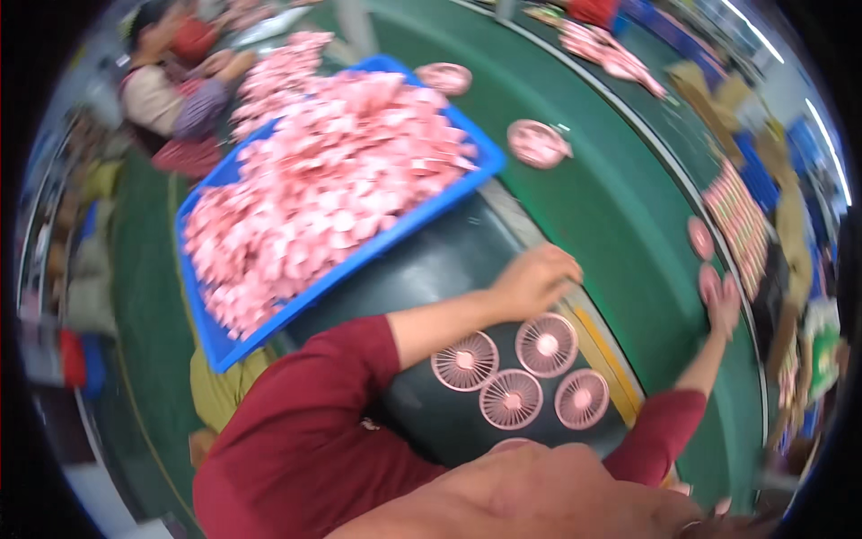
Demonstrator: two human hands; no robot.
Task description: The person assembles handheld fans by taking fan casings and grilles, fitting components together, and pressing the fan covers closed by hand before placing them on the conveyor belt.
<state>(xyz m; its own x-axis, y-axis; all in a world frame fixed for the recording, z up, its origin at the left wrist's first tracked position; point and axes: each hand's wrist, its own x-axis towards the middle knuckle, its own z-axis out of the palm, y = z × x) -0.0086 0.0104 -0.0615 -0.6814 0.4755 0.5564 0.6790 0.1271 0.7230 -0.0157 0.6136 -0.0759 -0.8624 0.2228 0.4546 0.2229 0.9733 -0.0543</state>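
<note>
Blurred bare skin (539, 494) of the wearer, along the lower edge, nearest the lens. Maroon sleeves (305, 404), two, forearms bare beyond. Left hand (539, 280): fingers curled, above the edge of a dark work surface (422, 260), just beyond the grilles; whether anything is clasped cannot be told. Right hand (721, 310): extended over a green conveyor belt (620, 207), fingers at a pink round piece (709, 280); blurred, so whether they are clamped on it cannot be told. Second pink disc (700, 238), just beyond that piece. Pink round slatted grilles (547, 345), four, grouped flat on the dark surface between the forearms. Blue tray (359, 292), tilted in view, heaped with small pink parts (332, 171). Pink round items (539, 144), two, on the belt beside the tray. Co-worker (166, 99), upper left, near further pink parts.
</note>
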